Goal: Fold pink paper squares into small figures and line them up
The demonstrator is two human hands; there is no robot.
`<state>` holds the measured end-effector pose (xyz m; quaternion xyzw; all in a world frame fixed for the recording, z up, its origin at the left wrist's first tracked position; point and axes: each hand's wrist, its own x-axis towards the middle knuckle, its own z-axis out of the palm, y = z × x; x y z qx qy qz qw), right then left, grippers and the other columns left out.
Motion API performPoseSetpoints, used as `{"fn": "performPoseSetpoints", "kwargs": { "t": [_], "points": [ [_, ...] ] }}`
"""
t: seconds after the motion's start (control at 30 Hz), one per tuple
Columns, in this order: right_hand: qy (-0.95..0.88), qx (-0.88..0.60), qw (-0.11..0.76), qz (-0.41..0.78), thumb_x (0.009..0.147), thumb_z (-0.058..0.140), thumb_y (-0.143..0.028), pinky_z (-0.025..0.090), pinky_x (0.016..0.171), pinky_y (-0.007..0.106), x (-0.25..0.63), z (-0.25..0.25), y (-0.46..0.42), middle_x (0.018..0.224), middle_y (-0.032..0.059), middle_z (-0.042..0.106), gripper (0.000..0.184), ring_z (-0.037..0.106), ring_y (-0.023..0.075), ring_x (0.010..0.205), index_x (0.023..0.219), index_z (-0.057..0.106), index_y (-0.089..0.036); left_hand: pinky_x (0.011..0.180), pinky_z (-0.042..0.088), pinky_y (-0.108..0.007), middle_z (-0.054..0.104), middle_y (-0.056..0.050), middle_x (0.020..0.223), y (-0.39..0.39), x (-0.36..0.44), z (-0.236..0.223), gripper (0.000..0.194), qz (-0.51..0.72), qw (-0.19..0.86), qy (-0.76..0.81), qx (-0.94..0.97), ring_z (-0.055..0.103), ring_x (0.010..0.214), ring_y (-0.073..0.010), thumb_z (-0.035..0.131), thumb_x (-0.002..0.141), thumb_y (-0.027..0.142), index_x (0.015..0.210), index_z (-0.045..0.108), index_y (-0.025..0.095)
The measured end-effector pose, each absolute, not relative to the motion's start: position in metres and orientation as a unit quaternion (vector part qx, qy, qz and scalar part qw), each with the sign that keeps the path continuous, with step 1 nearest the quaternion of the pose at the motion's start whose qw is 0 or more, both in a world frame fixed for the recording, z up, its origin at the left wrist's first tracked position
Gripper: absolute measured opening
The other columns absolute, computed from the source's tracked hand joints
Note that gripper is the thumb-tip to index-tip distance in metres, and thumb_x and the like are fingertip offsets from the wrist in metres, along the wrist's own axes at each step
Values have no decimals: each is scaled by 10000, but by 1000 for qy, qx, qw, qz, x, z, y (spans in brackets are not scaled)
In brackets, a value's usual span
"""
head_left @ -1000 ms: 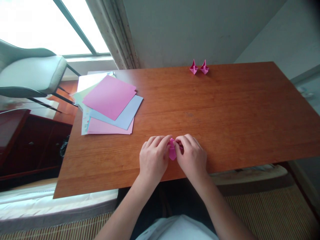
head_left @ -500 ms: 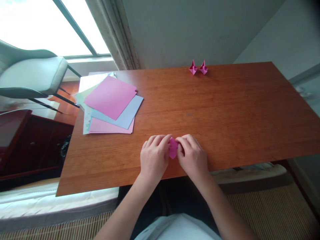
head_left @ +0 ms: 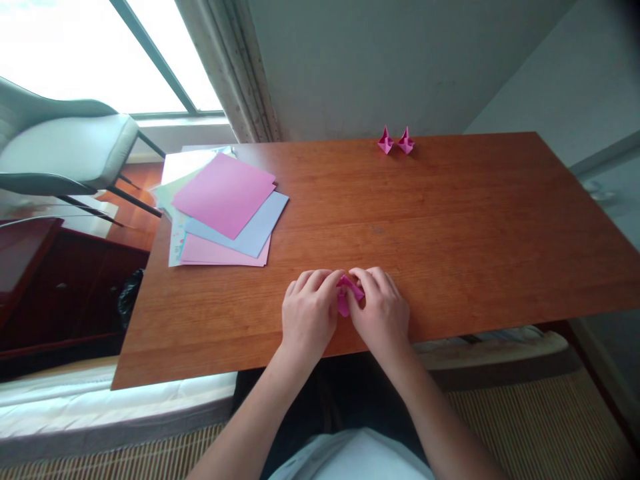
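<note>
A small folded piece of pink paper (head_left: 343,305) is between my two hands, close to the table's front edge. My left hand (head_left: 310,308) grips its left side with the fingers closed, and these hide part of it. My right hand (head_left: 379,303) has its thumb pressed on the paper's middle, while the index finger curls at the upper right. A pink flap stands out between that thumb and finger. Two pink origami figures with pointed tips, one on the left (head_left: 385,141) and one on the right (head_left: 406,141), stand at the table's far edge.
On the left of the wooden table (head_left: 450,213) lies a pile of paper sheets, with a pink sheet (head_left: 225,195) on top of a blue sheet (head_left: 273,212). Beyond the table's left end are a chair (head_left: 70,143) and a dark red cabinet (head_left: 75,287). A curtain (head_left: 233,73) hangs behind.
My right thumb has moved left onto the middle of the pink paper, and its right side now shows as a raised flap. My left hand stays in place.
</note>
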<state>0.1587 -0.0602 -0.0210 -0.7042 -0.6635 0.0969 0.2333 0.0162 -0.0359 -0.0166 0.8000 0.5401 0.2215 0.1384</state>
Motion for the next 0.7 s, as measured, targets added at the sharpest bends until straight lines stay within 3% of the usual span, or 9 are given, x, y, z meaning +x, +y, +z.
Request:
{"fn": "performPoseSetpoints", "kwargs": {
  "t": [0.2,0.7],
  "points": [
    [-680,-697,211,87,997,554,-313,430,726,324,157,-20,-61,1007,79,687,280,612,236,924,1247,654,-237,813,466,-365,739,-37,1070,-38,20,-16,227,213,107,539,808,637,976,-234,573,964,184,1159,677,238],
    [-683,-697,207,70,1019,507,-352,414,725,337,156,-23,-63,984,84,674,298,584,243,902,1250,657,-236,798,471,-387,737,-56,1058,-39,26,-14,260,196,86,545,811,634,971,-251,584,910,154,1138,681,232]
  ]
}}
